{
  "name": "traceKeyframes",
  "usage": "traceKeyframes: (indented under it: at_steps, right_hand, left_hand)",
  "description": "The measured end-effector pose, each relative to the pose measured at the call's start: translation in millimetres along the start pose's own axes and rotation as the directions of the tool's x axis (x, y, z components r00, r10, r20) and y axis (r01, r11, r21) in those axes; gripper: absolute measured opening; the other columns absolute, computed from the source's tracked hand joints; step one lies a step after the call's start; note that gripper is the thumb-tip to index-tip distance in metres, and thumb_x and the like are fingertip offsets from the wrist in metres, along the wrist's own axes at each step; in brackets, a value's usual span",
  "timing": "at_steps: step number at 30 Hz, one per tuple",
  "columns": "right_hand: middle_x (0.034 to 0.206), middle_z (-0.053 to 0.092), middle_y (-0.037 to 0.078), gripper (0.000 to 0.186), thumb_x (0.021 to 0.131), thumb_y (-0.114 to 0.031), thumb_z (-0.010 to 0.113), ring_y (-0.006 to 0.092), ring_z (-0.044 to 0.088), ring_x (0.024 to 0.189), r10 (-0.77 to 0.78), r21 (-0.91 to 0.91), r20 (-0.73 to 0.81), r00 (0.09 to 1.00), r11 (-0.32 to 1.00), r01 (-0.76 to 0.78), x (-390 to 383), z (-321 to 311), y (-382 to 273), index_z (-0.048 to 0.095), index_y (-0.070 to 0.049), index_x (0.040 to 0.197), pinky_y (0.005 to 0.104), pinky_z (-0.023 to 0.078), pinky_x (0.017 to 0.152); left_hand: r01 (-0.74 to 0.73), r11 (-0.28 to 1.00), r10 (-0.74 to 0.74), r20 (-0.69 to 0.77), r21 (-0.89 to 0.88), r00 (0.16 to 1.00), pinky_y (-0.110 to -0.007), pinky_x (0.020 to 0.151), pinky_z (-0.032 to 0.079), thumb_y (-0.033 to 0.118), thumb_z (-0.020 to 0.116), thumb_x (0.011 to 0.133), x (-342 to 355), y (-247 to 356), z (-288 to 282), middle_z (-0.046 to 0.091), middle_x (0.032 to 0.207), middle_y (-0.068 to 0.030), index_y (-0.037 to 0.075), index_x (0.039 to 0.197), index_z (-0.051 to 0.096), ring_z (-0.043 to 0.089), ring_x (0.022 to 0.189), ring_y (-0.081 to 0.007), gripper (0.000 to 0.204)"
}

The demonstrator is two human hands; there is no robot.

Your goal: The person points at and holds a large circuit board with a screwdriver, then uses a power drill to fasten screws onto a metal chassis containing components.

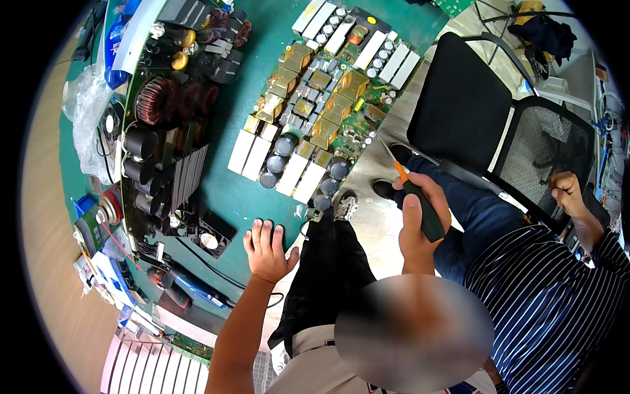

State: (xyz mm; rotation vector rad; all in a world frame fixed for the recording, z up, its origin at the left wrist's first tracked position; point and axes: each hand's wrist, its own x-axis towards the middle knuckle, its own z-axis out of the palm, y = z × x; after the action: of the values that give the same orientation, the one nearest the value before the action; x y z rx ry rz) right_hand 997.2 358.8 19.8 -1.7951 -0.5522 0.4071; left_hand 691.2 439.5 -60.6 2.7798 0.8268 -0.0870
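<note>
Right grip (413,226) clamped round a screwdriver (401,172), blade over the circuit board (328,105).

Thumb along the orange-and-dark-green handle, fingers wrapped on the far side; shaft angles up and left to the board's right side, tip among small parts, contact not readable. Left grip (269,253) rests palm-down on the counter (223,144), holding nothing, just short of the board's near end. Board lies flat along the counter's right edge, crowded with pale heatsinks, yellow-wrapped blocks and dark round capacitors. Good handling, by my reckoning: seat the tip squarely, press lightly, keep the shaft off neighbouring parts; left fingers could steady the near rim, clear of the blade's line. Farther left, a bigger coil-laden assembly (157,102); right, a black chair (459,98) and a co-worker in a striped shirt (545,282).
</note>
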Motion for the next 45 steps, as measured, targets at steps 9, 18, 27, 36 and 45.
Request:
traceKeyframes:
  at_steps: [9,18,27,36,45]
  right_hand:
    - [0.078,0.066,0.016,0.035,0.091,-0.023,0.050,0.0192,0.063,0.071,-0.063,-0.033,-0.194,0.979,0.998,0.057,11,-10,-17,0.060,0.007,0.105,0.0307,0.046,0.078]
    - [0.075,0.063,0.016,0.033,0.090,-0.022,0.050,0.0198,0.061,0.069,0.096,0.115,-0.192,0.977,0.991,-0.075,45,-17,10,0.060,0.008,0.102,0.0305,0.046,0.074]
    - [0.080,0.063,0.015,0.032,0.092,-0.022,0.053,0.0183,0.062,0.070,0.209,0.321,-0.102,0.973,0.932,-0.166,64,-40,21,0.059,0.009,0.099,0.0304,0.049,0.071]
    - [0.070,0.054,0.011,0.044,0.098,-0.040,0.044,0.0164,0.047,0.060,-0.220,0.090,-0.259,0.940,0.964,0.250,137,-52,-2,0.055,0.002,0.093,0.0311,0.041,0.064]
    - [0.070,0.058,0.003,0.037,0.096,-0.031,0.055,0.0066,0.049,0.054,-0.033,-0.012,-0.307,0.951,0.999,0.031,201,-39,6,0.063,0.003,0.084,0.0200,0.038,0.051]
  left_hand:
    - [0.008,1.000,-0.008,-0.012,-0.018,1.000,-0.060,0.104,0.025,0.041,0.064,0.078,1,0,0,0.042,0.134,-0.0223,0.000,0.126,0.048,0.034,0.132,-0.0447,0.065]
    - [0.016,1.000,-0.016,0.031,0.023,0.999,-0.063,0.104,0.023,0.042,0.065,0.076,-4,0,4,0.041,0.133,-0.0243,0.000,0.124,0.047,0.033,0.132,-0.0464,0.066]
    - [0.039,0.999,-0.041,0.053,0.033,0.998,-0.063,0.099,0.028,0.043,0.063,0.079,-4,2,3,0.046,0.126,-0.0227,0.002,0.120,0.050,0.039,0.124,-0.0470,0.059]
    - [0.063,0.997,-0.066,0.088,0.038,0.994,-0.062,0.099,0.028,0.043,0.065,0.078,-2,3,0,0.047,0.123,-0.0219,0.002,0.118,0.051,0.040,0.122,-0.0465,0.059]
    - [0.079,0.997,-0.076,0.190,-0.005,0.979,-0.068,0.099,0.023,0.040,0.065,0.076,-8,1,0,0.041,0.124,-0.0255,-0.001,0.120,0.045,0.035,0.123,-0.0525,0.063]
